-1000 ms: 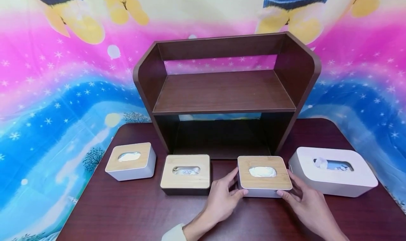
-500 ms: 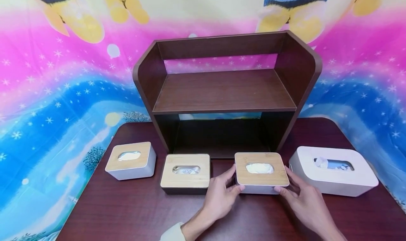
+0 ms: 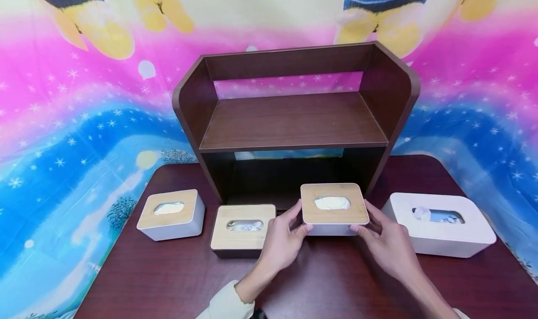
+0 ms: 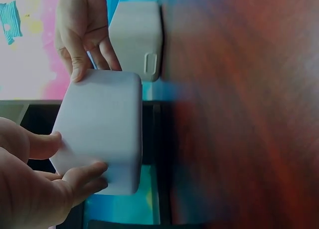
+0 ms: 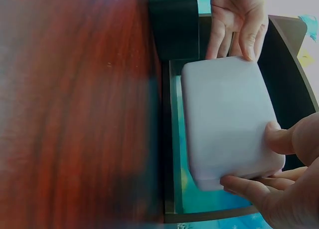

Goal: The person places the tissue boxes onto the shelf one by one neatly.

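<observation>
Between my two hands is a white tissue box with a bamboo-look lid (image 3: 332, 216), held level and raised off the table in front of the shelf's lower compartment. My left hand (image 3: 282, 242) grips its left end, thumb on the front face. At the right end, my right hand (image 3: 388, 244) grips it the same way. Both wrist views show the box's plain pale side (image 4: 102, 121), with a gap between its lower edge and the tabletop. A dark-based tissue box with a light wooden lid (image 3: 244, 239) stands just left of my left hand.
The dark brown two-tier shelf (image 3: 294, 123) stands at the back of the reddish-brown table (image 3: 176, 281). A small white tissue box with a wooden lid (image 3: 168, 221) sits at far left, and a larger all-white tissue box (image 3: 441, 230) at right, close to my right hand.
Both hands have lifted the tissue box from the table and carried it back toward the shelf and slightly left. The other tissue boxes stay where they were.
</observation>
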Motion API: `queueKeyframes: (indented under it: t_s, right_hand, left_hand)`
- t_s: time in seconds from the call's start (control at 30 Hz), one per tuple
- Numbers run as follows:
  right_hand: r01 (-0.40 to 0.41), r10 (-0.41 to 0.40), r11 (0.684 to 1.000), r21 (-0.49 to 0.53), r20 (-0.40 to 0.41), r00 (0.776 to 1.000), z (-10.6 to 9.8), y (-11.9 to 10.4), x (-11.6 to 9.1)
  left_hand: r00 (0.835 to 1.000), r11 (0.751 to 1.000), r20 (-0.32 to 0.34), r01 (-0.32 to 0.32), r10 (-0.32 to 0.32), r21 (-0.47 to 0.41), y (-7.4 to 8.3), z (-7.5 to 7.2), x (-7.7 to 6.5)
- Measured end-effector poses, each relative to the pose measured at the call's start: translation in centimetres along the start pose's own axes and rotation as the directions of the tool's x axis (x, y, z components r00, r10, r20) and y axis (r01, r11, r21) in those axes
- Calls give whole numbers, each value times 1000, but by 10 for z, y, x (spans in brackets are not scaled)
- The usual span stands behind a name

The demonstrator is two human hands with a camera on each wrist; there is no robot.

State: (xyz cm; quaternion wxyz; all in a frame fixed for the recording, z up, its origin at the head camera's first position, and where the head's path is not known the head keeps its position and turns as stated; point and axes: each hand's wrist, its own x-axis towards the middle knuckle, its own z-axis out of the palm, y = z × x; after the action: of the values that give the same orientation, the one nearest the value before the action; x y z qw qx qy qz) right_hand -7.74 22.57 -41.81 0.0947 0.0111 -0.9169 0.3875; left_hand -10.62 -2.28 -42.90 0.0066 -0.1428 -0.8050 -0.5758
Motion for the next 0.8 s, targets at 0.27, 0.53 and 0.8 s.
queueKeyframes:
  t_s: [0.27, 0.53, 0.8]
  right_hand:
    - [12, -10, 999, 31, -45, 999, 9, -5, 21]
    - [-18, 22, 998, 67, -59, 998, 18, -6, 41]
    - [-57, 69, 990, 132, -83, 994, 25, -4, 56]
  left_hand:
    - [999, 1000, -39, 6, -7, -20, -2, -5, 23]
    - [997, 998, -68, 41, -44, -47, -4, -6, 43]
    - [990, 992, -94, 101, -108, -80, -4, -2, 60]
